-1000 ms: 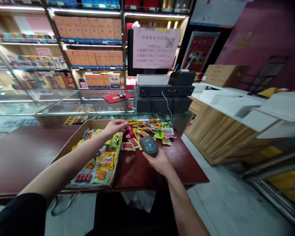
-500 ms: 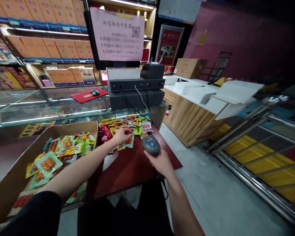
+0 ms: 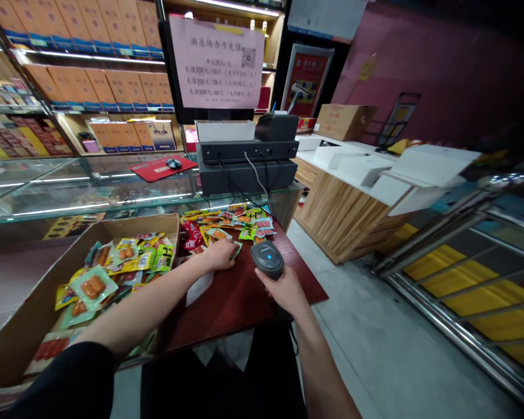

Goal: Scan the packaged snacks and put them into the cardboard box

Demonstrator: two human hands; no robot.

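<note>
My left hand (image 3: 222, 254) is closed on a small snack packet (image 3: 237, 249) at the near edge of a pile of snack packets (image 3: 247, 232); a bit of its pale green wrapper shows past my fingers. My right hand (image 3: 288, 286) is wrapped round a dark handheld scanner (image 3: 267, 259) with a blue light, just right of the left hand, over the dark red board (image 3: 231, 314). Beside my left hand lies a red packet (image 3: 193, 235). At the left, an open cardboard box (image 3: 30, 299) holds many packets.
Behind the pile stand a black cash drawer (image 3: 248, 177), a printer (image 3: 277, 127) and a screen with a pink paper sign (image 3: 218, 64). A red mat (image 3: 151, 170) with a mouse lies on the glass counter (image 3: 91, 186). Metal railing (image 3: 454, 314) stands at the right.
My left hand has moved down and slightly right, from above the packets onto one at the near edge. The whole view has shifted slightly right. The scanner stays in my right hand.
</note>
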